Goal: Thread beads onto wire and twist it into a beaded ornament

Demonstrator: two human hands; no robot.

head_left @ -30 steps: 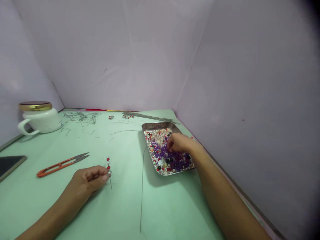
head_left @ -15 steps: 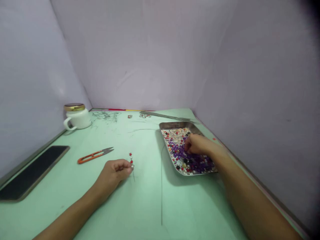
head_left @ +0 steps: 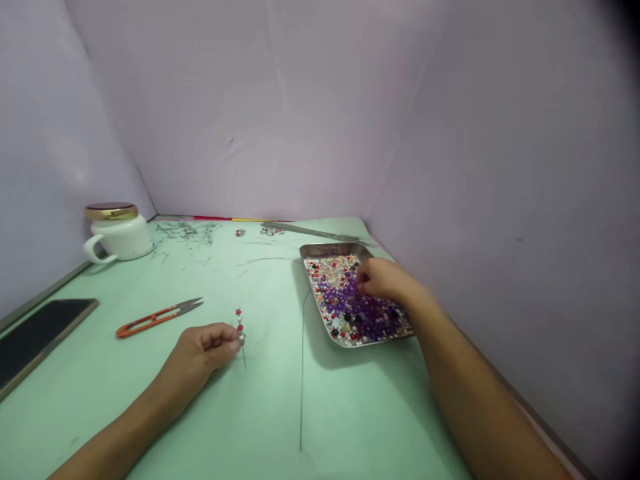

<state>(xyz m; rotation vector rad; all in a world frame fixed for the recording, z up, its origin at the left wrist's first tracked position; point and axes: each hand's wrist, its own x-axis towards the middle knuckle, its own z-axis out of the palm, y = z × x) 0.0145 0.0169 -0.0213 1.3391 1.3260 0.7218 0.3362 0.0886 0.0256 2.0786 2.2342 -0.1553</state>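
Note:
Between thumb and forefinger, my left hand (head_left: 207, 348) pinches a thin wire strung with red and white beads (head_left: 240, 327); the wire's bare end points down. My right hand (head_left: 383, 279) reaches over a metal tray (head_left: 301, 257) at the right, its fingers bent together down among the loose beads (head_left: 345, 300). Those beads are mostly purple, with white, red and black ones around them. Whether a bead sits between the right fingertips is hidden.
Orange-handled thread snips (head_left: 155, 319) lie left of my left hand. A dark phone (head_left: 40, 337) and a white lidded mug (head_left: 123, 237) stand farther left. Wire scraps (head_left: 187, 231), small beaded pieces (head_left: 271, 231) and long wires (head_left: 317, 232) lie at the back. One wire (head_left: 302, 380) lies before the tray.
The whole view has swung right, so everything sits farther left. My right hand has shifted slightly toward the tray's far side; my left hand still pinches the beaded wire.

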